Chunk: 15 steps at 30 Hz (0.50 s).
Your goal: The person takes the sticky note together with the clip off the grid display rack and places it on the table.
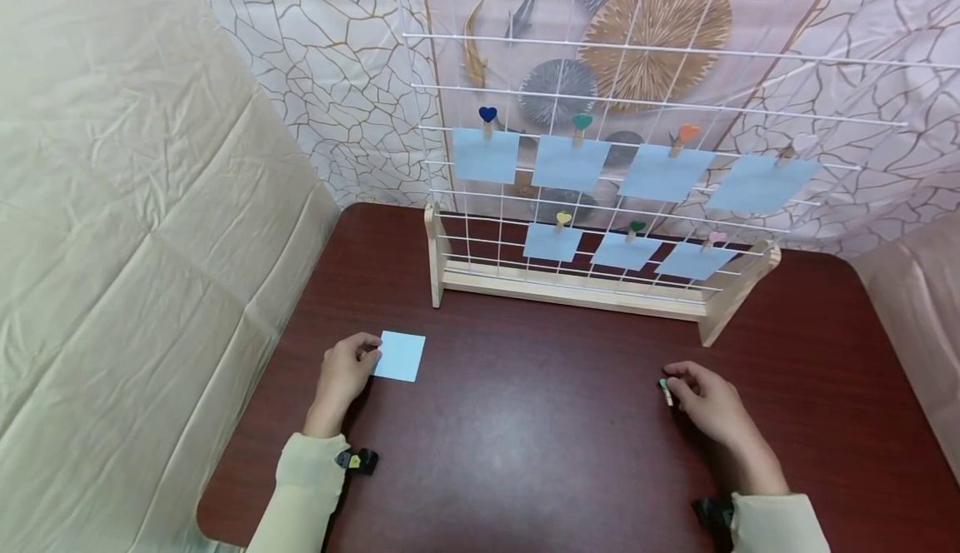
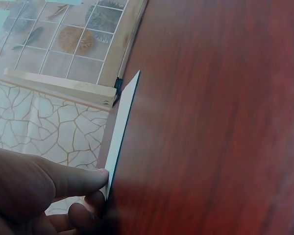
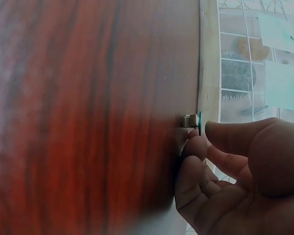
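Note:
My left hand (image 1: 345, 372) pinches the left edge of a light blue square of paper (image 1: 401, 356) between thumb and fingers. In the left wrist view, that paper (image 2: 121, 129) appears nearly edge-on above the dark red tabletop. On the right, my right hand (image 1: 711, 401) holds a small wooden clothespin (image 1: 668, 395) with a teal heart at its thumb and fingertips. From the right wrist, the clothespin (image 3: 190, 121) shows its wooden end pointing away from the thumb; the fingers hide part of it.
A white wire grid (image 1: 495, 270) stands on a wooden base (image 1: 570, 291) at the table's back. Two rows of blue papers (image 1: 570, 163) hang on it from clothespins with coloured hearts. A beige cloth wall (image 1: 150, 228) borders the left side.

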Available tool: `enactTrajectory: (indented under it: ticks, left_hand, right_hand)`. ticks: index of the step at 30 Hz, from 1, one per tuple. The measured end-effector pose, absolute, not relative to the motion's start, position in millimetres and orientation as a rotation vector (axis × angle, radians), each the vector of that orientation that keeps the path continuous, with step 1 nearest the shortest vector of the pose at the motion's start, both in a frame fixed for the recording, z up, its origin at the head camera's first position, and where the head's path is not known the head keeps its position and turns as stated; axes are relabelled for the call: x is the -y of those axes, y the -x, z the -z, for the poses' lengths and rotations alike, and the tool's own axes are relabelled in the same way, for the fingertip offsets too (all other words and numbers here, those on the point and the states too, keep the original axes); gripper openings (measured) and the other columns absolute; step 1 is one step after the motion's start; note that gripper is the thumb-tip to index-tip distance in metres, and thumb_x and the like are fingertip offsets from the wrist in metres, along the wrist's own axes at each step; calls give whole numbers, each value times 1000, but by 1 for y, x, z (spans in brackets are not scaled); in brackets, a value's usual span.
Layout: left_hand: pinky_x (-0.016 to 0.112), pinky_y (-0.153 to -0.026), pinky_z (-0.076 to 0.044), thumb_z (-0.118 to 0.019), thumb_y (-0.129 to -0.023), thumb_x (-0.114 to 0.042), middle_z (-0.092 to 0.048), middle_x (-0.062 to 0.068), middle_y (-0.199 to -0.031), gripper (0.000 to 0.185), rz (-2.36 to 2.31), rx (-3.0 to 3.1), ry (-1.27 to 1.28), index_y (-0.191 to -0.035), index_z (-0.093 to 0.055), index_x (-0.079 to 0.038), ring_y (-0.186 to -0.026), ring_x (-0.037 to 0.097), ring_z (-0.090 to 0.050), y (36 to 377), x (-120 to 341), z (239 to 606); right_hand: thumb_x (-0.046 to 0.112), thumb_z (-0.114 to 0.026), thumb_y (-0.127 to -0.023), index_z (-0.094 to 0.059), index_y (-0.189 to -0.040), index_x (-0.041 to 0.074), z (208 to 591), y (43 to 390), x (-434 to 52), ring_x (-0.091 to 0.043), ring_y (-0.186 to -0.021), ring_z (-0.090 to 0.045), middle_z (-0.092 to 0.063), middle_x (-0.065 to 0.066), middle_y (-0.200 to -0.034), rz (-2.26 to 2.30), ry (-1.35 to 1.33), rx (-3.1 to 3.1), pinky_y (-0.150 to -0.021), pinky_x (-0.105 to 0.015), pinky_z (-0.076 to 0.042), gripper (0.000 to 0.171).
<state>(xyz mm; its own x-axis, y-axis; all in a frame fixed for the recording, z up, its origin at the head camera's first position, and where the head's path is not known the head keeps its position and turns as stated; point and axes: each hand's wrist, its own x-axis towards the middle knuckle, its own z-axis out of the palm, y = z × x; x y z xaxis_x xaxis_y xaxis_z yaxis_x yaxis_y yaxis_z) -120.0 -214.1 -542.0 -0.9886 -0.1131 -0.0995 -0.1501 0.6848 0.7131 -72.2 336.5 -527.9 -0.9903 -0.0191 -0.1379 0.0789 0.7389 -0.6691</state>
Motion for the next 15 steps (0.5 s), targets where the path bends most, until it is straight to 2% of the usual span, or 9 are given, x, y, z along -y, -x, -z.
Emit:
enactTrajectory:
  ticks: [5,10,15]
  left_hand:
    - [35,-60,-44,-68,-102,-14,-63,5,-75,22,-1212,-2834,228,-120,-76,-6,-61,21,-53,120,214,542]
    - [36,-60,-43,-68,-101,-13,-62,5,-74,21,-1213,-2835,232,-119,-75,-4,-61,21,-52,120,215,542]
    - [36,-60,-43,-68,-101,-13,-62,5,-73,21,-1217,-2834,238,-119,-75,-5,-60,21,-52,120,215,542]
  right_hand:
    - [17,-60,-109,-67,-127,-5,528,72,-336,-9,-65,-56,-66,-4,-81,1099,-44,-2807,-58,-27,-46,29]
    - [17,-64,-107,-69,-120,-2,528,70,-335,-7,-63,-54,-66,-3,-78,1109,-31,-2813,-58,-27,-45,23]
    - [15,-62,-108,-70,-118,0,529,70,-336,-9,-63,-54,-65,-2,-77,1101,-40,-2813,-58,-27,-45,20]
